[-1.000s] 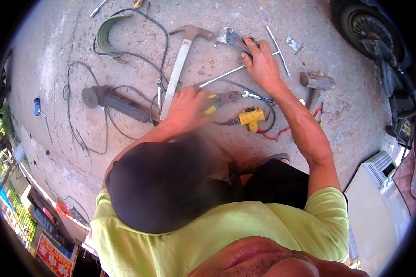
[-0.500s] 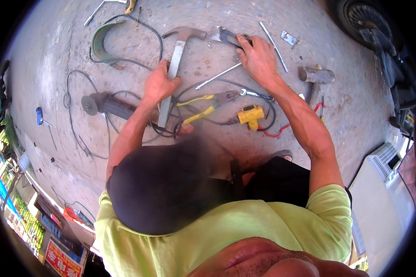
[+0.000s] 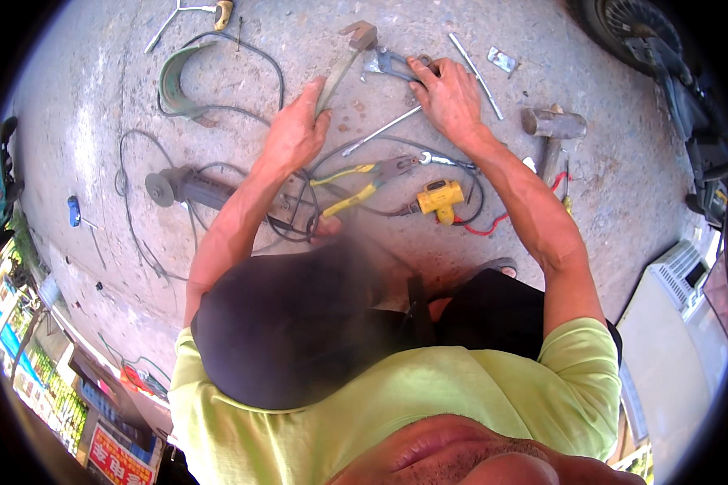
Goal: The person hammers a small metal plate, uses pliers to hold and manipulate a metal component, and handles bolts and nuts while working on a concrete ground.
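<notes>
My left hand (image 3: pixel 297 133) is closed around the handle of a claw hammer (image 3: pixel 337 78). The hammer is tilted, its head just left of and beyond a flat bluish metal bracket with slots (image 3: pixel 393 64). Whether head and bracket touch, I cannot tell. Closed fingers of my right hand (image 3: pixel 449 99) grip the bracket's right end, pressing it near the concrete. A small pale plate (image 3: pixel 372 61) shows at its left end. Below the hands lie yellow-handled pliers (image 3: pixel 362 190), a wrench (image 3: pixel 435 159) and a thin metal rod (image 3: pixel 384 130).
An angle grinder (image 3: pixel 206 194) lies by my left forearm, with dark cable looping around. A yellow device (image 3: pixel 440 199) with a red cord sits near my right forearm. Farther right are a heavy mallet (image 3: pixel 552 123) and a wheel (image 3: pixel 635 32). A curved green piece (image 3: pixel 172 83) lies at far left.
My left hand has moved away from me and slightly right. The hammer has tilted, its head moving farther out and turning toward the bracket. My right hand stays almost in place.
</notes>
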Tool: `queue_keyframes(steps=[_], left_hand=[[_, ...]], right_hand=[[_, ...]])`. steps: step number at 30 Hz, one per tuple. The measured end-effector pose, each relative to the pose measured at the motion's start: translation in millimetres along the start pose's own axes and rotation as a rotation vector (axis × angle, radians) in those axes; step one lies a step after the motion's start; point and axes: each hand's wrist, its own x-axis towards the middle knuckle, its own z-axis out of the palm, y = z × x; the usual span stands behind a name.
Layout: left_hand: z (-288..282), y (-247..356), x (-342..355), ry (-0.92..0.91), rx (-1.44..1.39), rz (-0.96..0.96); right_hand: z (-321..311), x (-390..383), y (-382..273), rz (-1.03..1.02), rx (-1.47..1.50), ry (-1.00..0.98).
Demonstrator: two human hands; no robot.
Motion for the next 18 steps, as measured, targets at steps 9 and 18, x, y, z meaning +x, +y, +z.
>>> queue_keyframes(steps=[9, 18], left_hand=[[-13, 25, -2, 0.089, -0.066, 0.03], [-1, 2, 11, -0.018, 0.021, 0.026]], right_hand=[[-6, 1, -3, -0.039, -0.035, 0.065], [-5, 1, -3, -0.055, -0.04, 0.066]])
